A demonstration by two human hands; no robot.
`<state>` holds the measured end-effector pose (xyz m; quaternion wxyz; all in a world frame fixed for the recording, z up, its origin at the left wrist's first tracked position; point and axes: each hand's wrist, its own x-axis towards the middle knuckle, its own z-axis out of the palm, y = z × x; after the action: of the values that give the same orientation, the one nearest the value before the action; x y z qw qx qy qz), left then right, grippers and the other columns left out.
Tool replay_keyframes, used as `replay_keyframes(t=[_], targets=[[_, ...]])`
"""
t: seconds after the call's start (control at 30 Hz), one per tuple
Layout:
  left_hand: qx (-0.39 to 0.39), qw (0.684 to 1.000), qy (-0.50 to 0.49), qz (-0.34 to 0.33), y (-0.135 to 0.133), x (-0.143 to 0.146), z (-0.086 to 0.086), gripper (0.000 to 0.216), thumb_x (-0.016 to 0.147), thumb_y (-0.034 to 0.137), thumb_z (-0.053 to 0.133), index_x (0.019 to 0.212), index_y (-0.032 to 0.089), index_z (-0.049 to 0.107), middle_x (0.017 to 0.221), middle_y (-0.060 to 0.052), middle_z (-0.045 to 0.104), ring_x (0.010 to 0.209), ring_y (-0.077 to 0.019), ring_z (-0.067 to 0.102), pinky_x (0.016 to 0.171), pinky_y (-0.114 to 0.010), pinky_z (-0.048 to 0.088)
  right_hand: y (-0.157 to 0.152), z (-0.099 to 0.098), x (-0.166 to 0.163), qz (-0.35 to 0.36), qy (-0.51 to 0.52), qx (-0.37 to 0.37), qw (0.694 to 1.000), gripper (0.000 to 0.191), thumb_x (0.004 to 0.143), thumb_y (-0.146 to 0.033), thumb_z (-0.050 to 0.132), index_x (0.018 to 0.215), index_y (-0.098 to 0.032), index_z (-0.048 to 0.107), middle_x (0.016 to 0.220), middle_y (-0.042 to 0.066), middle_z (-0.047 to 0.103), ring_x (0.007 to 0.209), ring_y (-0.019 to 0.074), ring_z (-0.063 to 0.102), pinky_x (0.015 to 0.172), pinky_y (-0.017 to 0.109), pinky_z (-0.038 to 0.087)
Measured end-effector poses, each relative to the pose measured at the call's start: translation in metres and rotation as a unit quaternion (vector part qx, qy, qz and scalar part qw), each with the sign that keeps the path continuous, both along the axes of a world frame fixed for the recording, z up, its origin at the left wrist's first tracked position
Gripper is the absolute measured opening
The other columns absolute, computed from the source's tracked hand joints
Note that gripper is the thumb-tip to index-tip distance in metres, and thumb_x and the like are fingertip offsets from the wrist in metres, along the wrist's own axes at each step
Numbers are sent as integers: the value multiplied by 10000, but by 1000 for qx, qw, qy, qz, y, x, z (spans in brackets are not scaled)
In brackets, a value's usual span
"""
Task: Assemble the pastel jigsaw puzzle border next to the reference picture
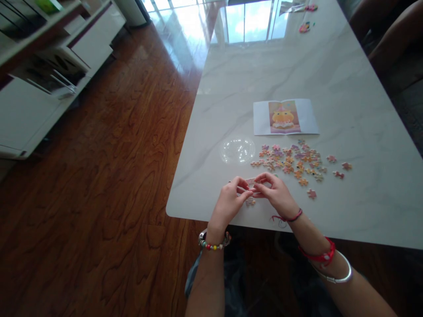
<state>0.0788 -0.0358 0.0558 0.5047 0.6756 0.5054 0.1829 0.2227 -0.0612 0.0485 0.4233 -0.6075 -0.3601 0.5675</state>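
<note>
My left hand [231, 199] and my right hand [275, 191] meet fingertip to fingertip just above the table's near edge. Their fingers are pinched around a pale pink jigsaw puzzle piece [250, 181], mostly covered by the fingers. Whether it is one piece or two joined cannot be made out. Another pale puzzle piece cluster [250, 201] lies on the table right below the fingertips. Beyond my hands, a loose spread of orange, pink and purple puzzle pieces [288, 166] covers the tabletop, with several stray ones [311, 193] off to the right.
A creased picture sheet [309, 116] showing an orange cartoon figure lies behind the pieces on the white marble table [205, 176]. Small colourful items [304, 27] sit at the far end. White cabinets [26, 114] stand left across the wooden floor. Part of another person [396, 33] shows at upper right.
</note>
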Motion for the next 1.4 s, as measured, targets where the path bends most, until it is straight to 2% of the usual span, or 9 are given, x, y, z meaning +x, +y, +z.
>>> replay_keyframes(t=[0.13,0.27,0.4,0.6,0.83,1.0,1.23,1.4], targets=[[117,987,100,44,3,-1,-6,79,749,135,528,811,179,509,816,-12,579,723,-124,576,708,-290,471,-2,-8,0,10,-151,47,987,179,663,-343,609,686,-168,580,670,23,622,631,148,597,613,290,484],[186,974,130,22,6,-1,-10,171,762,84,481,873,194,549,906,-24,559,797,-131,556,762,-288,460,-3,-14,-2,26,-201,84,976,126,687,-296,589,691,-171,602,726,37,629,624,139,588,599,273,473],[184,974,134,-18,6,2,-13,209,785,89,451,877,218,586,926,-14,561,833,-124,551,787,-257,459,-2,-12,-8,45,-320,138,936,87,715,-181,540,704,-188,626,751,39,637,697,147,577,662,272,446],[179,973,137,-43,5,0,-16,213,800,137,466,915,243,610,939,-12,575,873,-131,536,803,-250,450,-3,-14,-12,72,-403,152,899,133,756,-154,494,720,-188,617,758,35,643,709,151,568,660,265,416],[178,972,151,-18,8,6,-16,148,809,188,468,783,209,611,859,-16,575,797,-124,535,742,-236,446,-2,-17,-11,116,-431,177,877,164,789,-153,472,765,-187,631,762,47,615,740,149,552,673,250,409],[171,972,163,-6,9,7,-16,131,801,179,470,763,205,593,854,-13,565,774,-120,527,715,-233,439,-2,-20,-10,132,-441,192,867,164,802,-158,459,777,-183,619,759,48,599,747,146,541,667,243,407],[155,973,168,2,10,9,-16,111,783,184,491,756,212,595,843,-10,563,770,-123,522,710,-237,436,-5,-21,-7,150,-508,198,825,204,831,-208,428,758,-183,617,763,64,594,752,155,528,670,252,398],[146,975,170,6,11,10,-17,115,784,200,493,767,219,605,853,-13,562,765,-124,520,704,-243,433,-5,-24,-6,147,-487,208,835,216,842,-201,408,821,-192,622,782,61,593,766,146,535,669,242,404]])
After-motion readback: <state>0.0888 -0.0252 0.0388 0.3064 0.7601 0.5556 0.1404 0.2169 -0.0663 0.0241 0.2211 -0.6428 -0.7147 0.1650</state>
